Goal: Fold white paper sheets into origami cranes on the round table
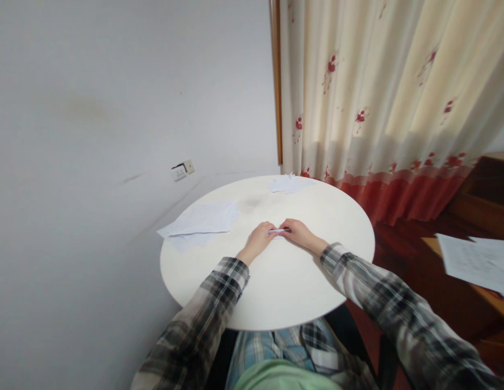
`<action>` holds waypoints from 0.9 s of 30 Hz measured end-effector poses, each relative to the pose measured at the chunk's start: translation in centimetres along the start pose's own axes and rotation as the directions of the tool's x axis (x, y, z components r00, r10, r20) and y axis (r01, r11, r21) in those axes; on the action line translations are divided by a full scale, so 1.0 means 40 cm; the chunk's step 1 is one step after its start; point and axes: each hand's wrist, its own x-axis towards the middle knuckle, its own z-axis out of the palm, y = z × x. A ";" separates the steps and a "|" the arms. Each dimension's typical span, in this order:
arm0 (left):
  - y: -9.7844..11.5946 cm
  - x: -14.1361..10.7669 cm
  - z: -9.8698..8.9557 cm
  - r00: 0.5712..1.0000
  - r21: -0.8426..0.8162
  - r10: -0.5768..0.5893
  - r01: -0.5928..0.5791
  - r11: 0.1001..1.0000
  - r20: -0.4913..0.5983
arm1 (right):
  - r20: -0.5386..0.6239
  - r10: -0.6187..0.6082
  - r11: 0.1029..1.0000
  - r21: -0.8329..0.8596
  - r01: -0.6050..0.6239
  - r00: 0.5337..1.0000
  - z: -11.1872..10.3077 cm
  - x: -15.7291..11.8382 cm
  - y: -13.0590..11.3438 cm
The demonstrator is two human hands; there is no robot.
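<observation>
Pinching opposite ends, left hand and right hand hold paper near the middle of the table. Folding seems underway; the next move likely calls for even pressure.

One left hand and one right hand held one paper strip over one round table. Three batches of paper lay around the hands: one stack to the left, one cluster beyond, one set far right. Farther beyond them, two wall plates sat leftward and one curtain rightward.
</observation>
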 end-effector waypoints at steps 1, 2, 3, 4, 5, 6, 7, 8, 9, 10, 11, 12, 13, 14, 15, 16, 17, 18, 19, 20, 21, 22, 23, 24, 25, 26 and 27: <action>0.001 -0.001 0.000 1.000 0.007 0.002 -0.002 1.000 -0.001 | -0.001 -0.012 1.000 -0.015 0.012 1.000 0.001 0.000 0.000; 0.002 -0.002 -0.001 1.000 0.014 0.007 -0.006 1.000 -0.004 | -0.004 -0.026 0.999 -0.031 0.026 1.000 0.002 -0.001 0.000; 0.005 -0.003 -0.002 1.000 0.021 0.013 -0.013 1.000 -0.006 | -0.010 -0.043 0.998 -0.048 0.042 0.999 0.002 -0.001 -0.001; 0.008 -0.005 -0.003 1.000 0.028 0.021 -0.021 0.999 -0.011 | -0.017 -0.062 0.996 -0.065 0.061 0.998 0.002 -0.001 -0.002; 0.011 -0.005 -0.005 0.999 0.035 0.028 -0.027 0.999 -0.019 | -0.026 -0.081 0.993 -0.085 0.079 0.996 0.001 -0.001 -0.004; 0.014 -0.006 -0.006 0.999 0.040 0.034 -0.032 0.999 -0.033 | -0.043 -0.100 0.990 -0.105 0.095 0.994 -0.001 -0.001 -0.006; 0.015 -0.006 -0.008 0.998 0.040 0.035 -0.033 0.999 -0.054 | -0.073 -0.116 0.986 -0.126 0.106 0.991 -0.004 0.000 -0.009; 0.016 -0.005 -0.009 0.996 0.032 0.030 -0.028 0.999 -0.080 | -0.119 -0.129 0.983 -0.143 0.112 0.985 -0.008 0.000 -0.012; 0.014 -0.003 -0.011 0.994 0.013 0.017 -0.016 1.000 -0.109 | -0.180 -0.140 0.981 -0.156 0.112 0.974 -0.014 0.001 -0.016; 0.012 -0.001 -0.012 0.990 -0.017 -0.005 0.003 1.000 -0.141 | -0.256 -0.146 0.981 -0.162 0.106 0.956 -0.019 0.001 -0.019; 0.008 0.002 -0.013 0.984 -0.060 -0.038 0.028 0.998 -0.174 | -0.335 -0.147 0.982 -0.162 0.097 0.931 -0.025 0.001 -0.022; 0.003 0.006 -0.014 0.974 -0.112 -0.079 0.057 0.992 -0.210 | -0.411 -0.141 0.984 -0.160 0.081 0.901 -0.029 0.001 -0.024; 0.000 0.009 -0.015 0.960 -0.171 -0.128 0.087 0.981 -0.248 | -0.479 -0.130 0.986 -0.156 0.062 0.868 -0.033 0.000 -0.026; -0.003 0.013 -0.017 0.940 -0.236 -0.181 0.114 0.965 -0.287 | -0.532 -0.118 0.988 -0.151 0.043 0.838 -0.036 -0.001 -0.027; -0.005 0.017 -0.019 0.915 -0.305 -0.238 0.136 0.942 -0.326 | -0.570 -0.105 0.989 -0.144 0.027 0.815 -0.037 -0.002 -0.027; -0.004 0.021 -0.022 0.887 -0.380 -0.294 0.150 0.913 -0.355 | -0.588 -0.097 0.990 -0.137 0.020 0.803 -0.037 -0.003 -0.027; -0.002 0.025 -0.024 0.861 -0.458 -0.347 0.155 0.875 -0.371 | -0.590 -0.096 0.991 -0.130 0.023 0.802 -0.036 -0.004 -0.027; 0.002 0.028 -0.026 0.841 -0.539 -0.396 0.154 0.828 -0.369 | -0.578 -0.102 0.991 -0.126 0.036 0.810 -0.034 -0.005 -0.026; 0.007 0.030 -0.027 0.831 -0.620 -0.437 0.149 0.770 -0.343 | -0.557 -0.115 0.991 -0.124 0.054 0.823 -0.032 -0.006 -0.026; 0.013 0.031 -0.028 0.829 -0.698 -0.471 0.146 0.701 -0.300 | -0.532 -0.132 0.989 -0.126 0.075 0.836 -0.030 -0.007 -0.027; 0.019 0.032 -0.027 0.836 -0.767 -0.492 0.145 0.625 -0.244 | -0.509 -0.150 0.987 -0.132 0.096 0.847 -0.028 -0.007 -0.028; 0.024 0.031 -0.026 0.845 -0.823 -0.501 0.144 0.549 -0.187 | -0.488 -0.170 0.984 -0.139 0.116 0.856 -0.027 -0.007 -0.030; 0.029 0.029 -0.024 0.853 -0.865 -0.504 0.145 0.481 -0.137 | -0.468 -0.188 0.980 -0.147 0.134 0.863 -0.027 -0.007 -0.033; 0.034 0.027 -0.021 0.861 -0.893 -0.500 0.150 0.424 -0.093 | -0.448 -0.206 0.976 -0.153 0.152 0.870 -0.027 -0.006 -0.036; 0.037 0.025 -0.018 0.868 -0.911 -0.493 0.156 0.381 -0.057 | -0.427 -0.222 0.973 -0.158 0.169 0.877 -0.027 -0.006 -0.040; 0.039 0.022 -0.015 0.874 -0.921 -0.486 0.166 0.353 -0.029 | -0.405 -0.236 0.969 -0.162 0.185 0.883 -0.027 -0.006 -0.043; 0.042 0.021 -0.012 0.878 -0.925 -0.478 0.179 0.336 -0.004 | -0.383 -0.248 0.966 -0.164 0.199 0.890 -0.027 -0.006 -0.046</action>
